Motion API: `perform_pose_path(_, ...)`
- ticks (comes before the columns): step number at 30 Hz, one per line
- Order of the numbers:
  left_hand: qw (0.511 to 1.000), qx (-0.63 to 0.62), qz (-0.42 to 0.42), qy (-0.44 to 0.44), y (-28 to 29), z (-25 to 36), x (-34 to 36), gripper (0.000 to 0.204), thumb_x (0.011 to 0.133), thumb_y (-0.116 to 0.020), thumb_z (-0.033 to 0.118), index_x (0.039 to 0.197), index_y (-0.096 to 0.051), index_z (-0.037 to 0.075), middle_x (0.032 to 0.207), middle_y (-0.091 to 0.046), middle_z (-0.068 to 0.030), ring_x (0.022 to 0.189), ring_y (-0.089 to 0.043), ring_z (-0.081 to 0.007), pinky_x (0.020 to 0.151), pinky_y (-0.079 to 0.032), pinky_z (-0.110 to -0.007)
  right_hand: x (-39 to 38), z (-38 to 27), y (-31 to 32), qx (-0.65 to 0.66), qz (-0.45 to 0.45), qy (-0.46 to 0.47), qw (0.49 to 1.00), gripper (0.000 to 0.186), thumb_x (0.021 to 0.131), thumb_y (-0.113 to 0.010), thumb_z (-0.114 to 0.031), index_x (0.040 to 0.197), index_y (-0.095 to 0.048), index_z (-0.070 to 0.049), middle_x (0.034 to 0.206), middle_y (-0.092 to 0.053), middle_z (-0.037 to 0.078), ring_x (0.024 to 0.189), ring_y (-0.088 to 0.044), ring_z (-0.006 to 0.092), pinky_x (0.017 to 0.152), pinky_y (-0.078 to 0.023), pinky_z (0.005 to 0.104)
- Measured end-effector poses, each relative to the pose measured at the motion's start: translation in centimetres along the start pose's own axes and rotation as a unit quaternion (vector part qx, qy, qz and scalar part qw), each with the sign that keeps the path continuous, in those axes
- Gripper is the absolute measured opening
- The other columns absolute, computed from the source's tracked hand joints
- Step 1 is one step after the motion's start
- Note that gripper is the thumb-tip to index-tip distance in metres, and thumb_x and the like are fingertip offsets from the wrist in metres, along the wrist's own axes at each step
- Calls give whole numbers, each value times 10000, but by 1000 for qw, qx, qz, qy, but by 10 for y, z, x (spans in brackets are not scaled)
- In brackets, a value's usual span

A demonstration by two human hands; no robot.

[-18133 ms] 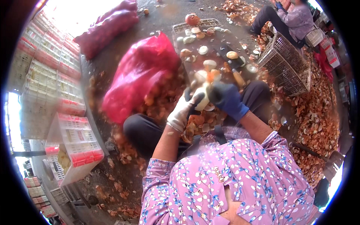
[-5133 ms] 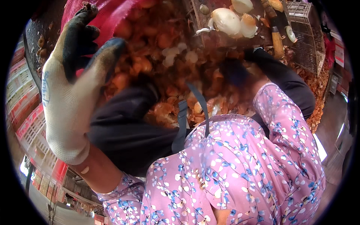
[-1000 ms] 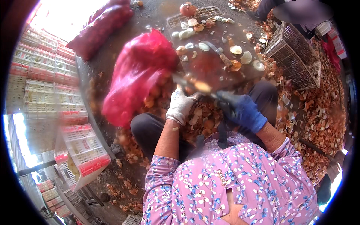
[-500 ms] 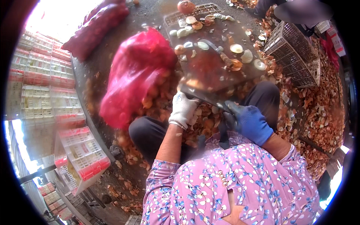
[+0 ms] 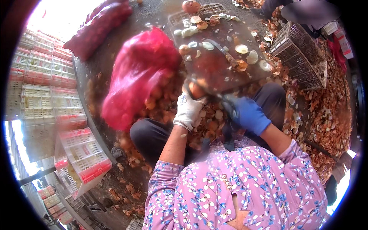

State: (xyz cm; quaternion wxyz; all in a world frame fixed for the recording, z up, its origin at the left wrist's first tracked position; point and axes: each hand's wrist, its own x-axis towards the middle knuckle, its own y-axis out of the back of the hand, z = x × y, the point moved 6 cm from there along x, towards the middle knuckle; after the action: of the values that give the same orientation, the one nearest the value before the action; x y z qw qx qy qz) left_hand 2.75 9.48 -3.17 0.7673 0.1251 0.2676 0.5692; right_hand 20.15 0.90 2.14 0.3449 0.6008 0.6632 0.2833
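My left hand [image 5: 188, 110], in a white glove, has its fingers closed round an orange-brown onion [image 5: 197, 89]. From the right, my right hand [image 5: 248, 115] in a blue glove grips a dark knife [image 5: 214, 94]. The knife reaches to the onion and is blurred, so its edge is hard to make out. Both hands are above my spread knees, at the near edge of a low board [image 5: 239, 78]. Cut onion pieces [image 5: 241, 48] and a curved blade [image 5: 217, 46] with a brown handle lie on that board.
Beside my left knee stands a pink mesh sack [image 5: 143, 71] with onions spilling from it. Another full sack [image 5: 97, 30] lies farther back. Stacked white-and-red crates [image 5: 82, 149] line the left. A brown crate [image 5: 295, 55] and heaps of onion skins [image 5: 329, 119] lie right, near another person [image 5: 268, 8].
The onion has turned up into clearer view in my left hand. My right hand has shifted slightly left and down, with the knife now angled beside the onion.
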Motion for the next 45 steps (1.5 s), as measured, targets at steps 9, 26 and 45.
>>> perform_pose_path(9, 967, 89, 106, -215, -2, 3, 4, 1033, 676, -856, 167, 1494, -238, 40, 1390, -429, -200, 1201, -542, -333, 989, -475, -380, 18, 34, -13, 166, 27, -7, 986, 278, 963, -562, -246, 941, -633, 22, 784, -632, 261, 684, -598, 418, 629, -481, 404)
perform_pose_path(26, 982, -180, -10, -58, -12, -27, -2, 680, 799, -771, 139, 1350, -404, -16, 1153, -623, -114, 1021, -628, -192, 897, -512, -299, 0, -2, -7, 121, 47, 125, 984, 252, 959, -577, -227, 1083, -638, -16, 813, -648, 217, 713, -682, 290, 622, -496, 333)
perform_pose_path(45, 991, -84, 5, -105, -3, -3, -11, 644, 745, -813, 99, 1292, -484, 11, 1095, -660, -129, 995, -642, -182, 878, -510, -309, 9, -5, 3, 230, 37, 99, 967, 302, 961, -573, -246, 1142, -620, -8, 839, -655, 223, 752, -682, 337, 623, -499, 377)
